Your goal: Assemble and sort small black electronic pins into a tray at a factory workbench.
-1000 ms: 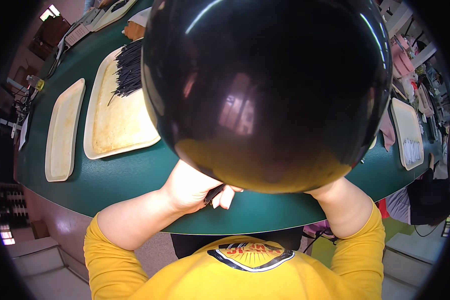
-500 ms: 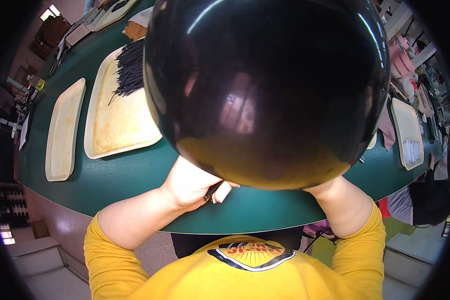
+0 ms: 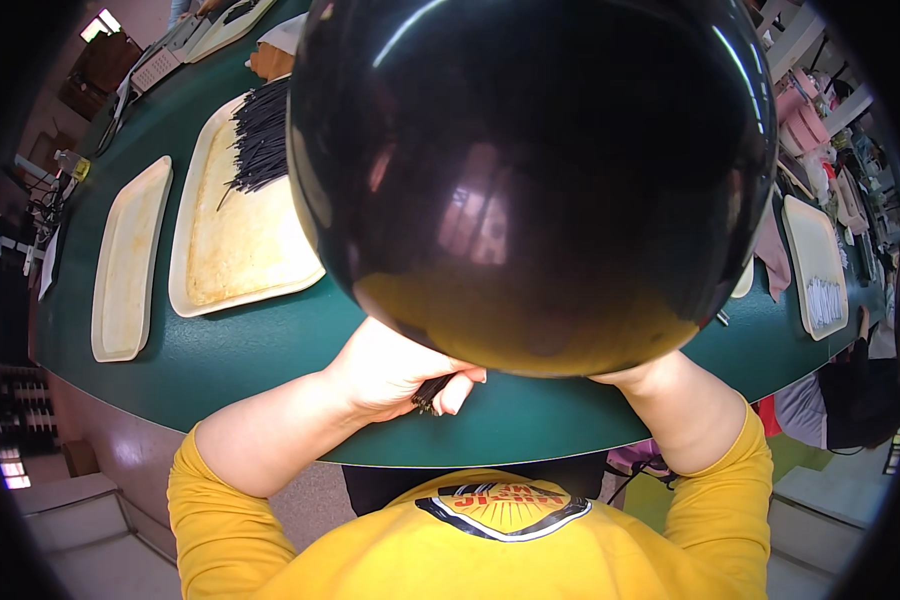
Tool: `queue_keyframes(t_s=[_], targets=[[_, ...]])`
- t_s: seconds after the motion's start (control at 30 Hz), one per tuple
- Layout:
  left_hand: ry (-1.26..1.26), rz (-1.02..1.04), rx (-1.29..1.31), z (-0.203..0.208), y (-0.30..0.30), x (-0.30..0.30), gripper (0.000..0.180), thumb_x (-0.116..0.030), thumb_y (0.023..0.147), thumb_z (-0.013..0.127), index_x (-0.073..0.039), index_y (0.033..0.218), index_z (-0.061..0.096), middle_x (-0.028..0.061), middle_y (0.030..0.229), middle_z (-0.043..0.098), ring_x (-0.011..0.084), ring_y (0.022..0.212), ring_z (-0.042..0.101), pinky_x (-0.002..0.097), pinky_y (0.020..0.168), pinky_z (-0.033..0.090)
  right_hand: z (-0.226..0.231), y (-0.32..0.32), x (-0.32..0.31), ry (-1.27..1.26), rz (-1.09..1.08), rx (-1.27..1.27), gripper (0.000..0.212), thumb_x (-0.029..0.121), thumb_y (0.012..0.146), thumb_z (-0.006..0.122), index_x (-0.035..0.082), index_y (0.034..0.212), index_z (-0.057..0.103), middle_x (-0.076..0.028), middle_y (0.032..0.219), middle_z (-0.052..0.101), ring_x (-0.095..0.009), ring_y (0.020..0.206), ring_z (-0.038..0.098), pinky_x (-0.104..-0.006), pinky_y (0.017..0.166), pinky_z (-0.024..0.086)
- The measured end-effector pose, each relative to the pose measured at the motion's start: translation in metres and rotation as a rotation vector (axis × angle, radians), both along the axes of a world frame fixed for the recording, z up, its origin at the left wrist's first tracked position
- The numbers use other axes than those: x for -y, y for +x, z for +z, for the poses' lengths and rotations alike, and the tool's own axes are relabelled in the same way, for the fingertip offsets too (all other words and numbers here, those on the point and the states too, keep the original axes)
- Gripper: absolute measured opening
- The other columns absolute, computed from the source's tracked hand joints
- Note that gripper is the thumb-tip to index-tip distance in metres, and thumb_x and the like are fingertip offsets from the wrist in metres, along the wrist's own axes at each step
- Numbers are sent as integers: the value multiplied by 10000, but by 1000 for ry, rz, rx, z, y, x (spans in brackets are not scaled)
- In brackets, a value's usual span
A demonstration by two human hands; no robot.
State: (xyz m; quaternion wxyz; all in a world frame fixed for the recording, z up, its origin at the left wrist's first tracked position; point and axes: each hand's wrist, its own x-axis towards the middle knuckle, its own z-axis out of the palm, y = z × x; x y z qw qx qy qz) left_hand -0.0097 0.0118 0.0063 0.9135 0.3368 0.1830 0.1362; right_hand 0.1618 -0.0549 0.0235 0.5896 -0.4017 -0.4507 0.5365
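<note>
A large, glossy black dome (image 3: 540, 190) fills the upper middle and hides much of what lies under it. Below its lower left edge, my left hand (image 3: 400, 372) is closed around a small bundle of thin black strands (image 3: 429, 392), whose ends stick out by the fingers. Only the wrist and part of my right hand (image 3: 645, 376) show at the dome's lower right edge; its fingers are hidden. Left of the dome, a cream tray (image 3: 205, 255) carries a pile of similar black strands (image 3: 262, 140), partly covered by the dome.
A narrow cream tray (image 3: 130, 265) lies on the green table (image 3: 240, 350) at the left. On the right, another tray (image 3: 808, 225) has thin whitish pieces (image 3: 823, 303) in it, near a pinkish cloth (image 3: 772, 258). The dome hangs low over the hands.
My left hand has shifted slightly to the right, and more strand ends show beside its fingers. My right hand has edged slightly left under the dome.
</note>
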Motion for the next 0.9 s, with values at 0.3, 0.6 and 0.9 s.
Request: queue_keyframes(t_s=[0.3, 0.6, 0.9], targets=[[41, 35, 61, -6, 10, 11, 114, -52, 788, 583, 51, 838, 582, 129, 700, 606, 171, 539, 598, 266, 494, 504, -9, 25, 13, -82, -23, -352, 169, 88, 883, 373, 18, 797, 501, -55, 558, 463, -78, 484, 441, -189, 415, 291], [287, 34, 56, 1, -6, -7, 166, -98, 838, 552, 49, 915, 550, 133, 740, 607, 188, 668, 611, 295, 653, 511, -3, -12, -10, -196, 40, -334, 122, 96, 838, 450, 3, 827, 529, -58, 585, 492, -95, 478, 447, -210, 434, 321], [1082, 133, 132, -24, 6, -5, 87, -55, 827, 548, -5, 897, 555, 100, 877, 592, 221, 844, 570, 338, 779, 450, 25, 17, -5, -78, -157, 334, 122, 111, 770, 548, -8, 797, 544, -94, 615, 544, -145, 478, 512, -258, 464, 402]])
